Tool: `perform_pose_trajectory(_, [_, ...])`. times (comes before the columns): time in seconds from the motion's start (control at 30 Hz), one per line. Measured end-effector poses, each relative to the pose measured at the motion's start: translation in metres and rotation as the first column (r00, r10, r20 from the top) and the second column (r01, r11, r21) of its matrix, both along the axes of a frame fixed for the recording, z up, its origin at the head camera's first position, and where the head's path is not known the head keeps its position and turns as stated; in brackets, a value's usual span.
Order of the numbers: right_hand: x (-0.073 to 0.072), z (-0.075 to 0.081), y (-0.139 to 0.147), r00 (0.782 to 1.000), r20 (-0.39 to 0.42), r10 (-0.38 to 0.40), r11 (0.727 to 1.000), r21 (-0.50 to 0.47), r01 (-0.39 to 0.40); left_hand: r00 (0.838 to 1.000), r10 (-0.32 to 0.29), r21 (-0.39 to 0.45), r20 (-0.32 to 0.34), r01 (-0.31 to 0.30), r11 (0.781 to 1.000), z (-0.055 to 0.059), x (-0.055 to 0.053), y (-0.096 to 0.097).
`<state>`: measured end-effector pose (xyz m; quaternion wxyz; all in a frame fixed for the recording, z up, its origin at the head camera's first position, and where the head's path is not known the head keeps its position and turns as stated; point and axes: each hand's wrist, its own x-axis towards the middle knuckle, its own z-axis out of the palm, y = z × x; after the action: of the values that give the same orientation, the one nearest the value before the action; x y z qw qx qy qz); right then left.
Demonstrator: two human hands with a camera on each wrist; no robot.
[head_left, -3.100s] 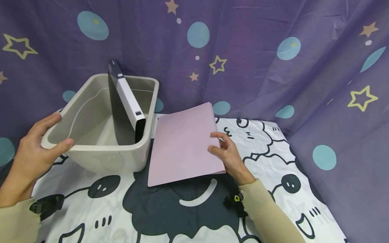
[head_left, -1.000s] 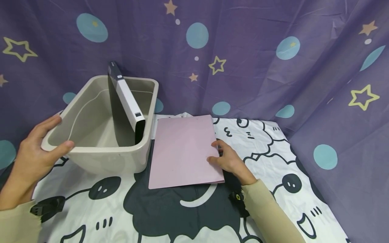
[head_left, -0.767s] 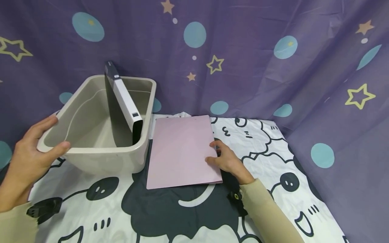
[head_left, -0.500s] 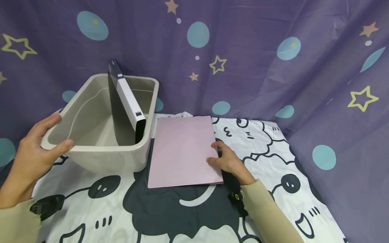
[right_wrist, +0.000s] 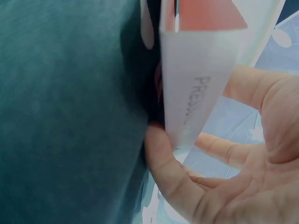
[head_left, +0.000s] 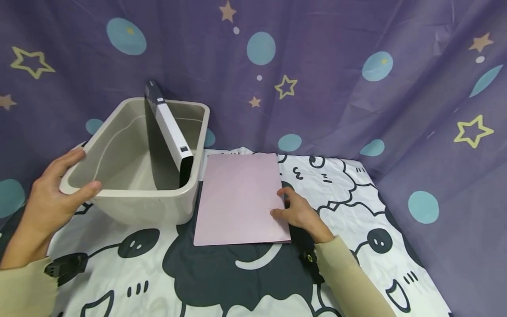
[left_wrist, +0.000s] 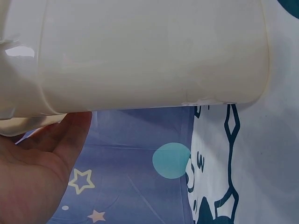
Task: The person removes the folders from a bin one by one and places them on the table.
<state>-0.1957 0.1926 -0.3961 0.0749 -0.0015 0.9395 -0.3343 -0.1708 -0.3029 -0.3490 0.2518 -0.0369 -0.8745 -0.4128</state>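
Observation:
My left hand grips the near left corner of a grey-beige plastic bin, thumb over the rim. In the left wrist view, the fingers touch the smooth outer side of the bin. To the bin's right, a pale pink folder lies flat on the cloth. My right hand holds its right edge, thumb on the cover. Close up, the right wrist view shows the folder's pale spine with printed lettering, a reddish inside at its end, and the right hand curled round it.
A flat black item with a white spine leans inside the bin, its top end above the far rim. White cloth with black cartoon drawings covers the surface. A purple curtain with stars and blue dots hangs behind and at the right.
About three seconds ago the folder's far right side stood raised; it has since come down flat, with my right hand slightly lower. My left hand keeps its hold on the bin.

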Motion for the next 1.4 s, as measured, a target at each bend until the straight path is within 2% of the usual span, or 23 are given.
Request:
perform_pose_trajectory(0.27, [0.001, -0.001, 0.002, 1.000, -0.004, 0.021, 0.999, 0.039, -0.021, 1.000, -0.006, -0.006, 0.015, 0.006, 1.000, 0.002, -0.001, 0.002])
perform_pose_trajectory(0.5, [-0.001, 0.003, 0.001, 1.000, -0.003, 0.031, 0.997, 0.066, -0.031, 1.000, -0.007, 0.007, 0.002, 0.007, 1.000, 0.003, -0.002, 0.000])
perform_pose_trajectory(0.87, [0.002, 0.003, 0.002, 0.999, 0.008, 0.031, 0.998, 0.056, -0.032, 1.000, -0.008, 0.011, 0.016, 0.007, 1.000, 0.002, 0.000, 0.001])
perform_pose_trajectory(1.4, [0.004, 0.013, 0.006, 0.994, -0.102, 0.027, 0.998, 0.051, -0.022, 1.000, -0.009, 0.004, -0.015, 0.010, 1.000, -0.001, -0.001, 0.000])
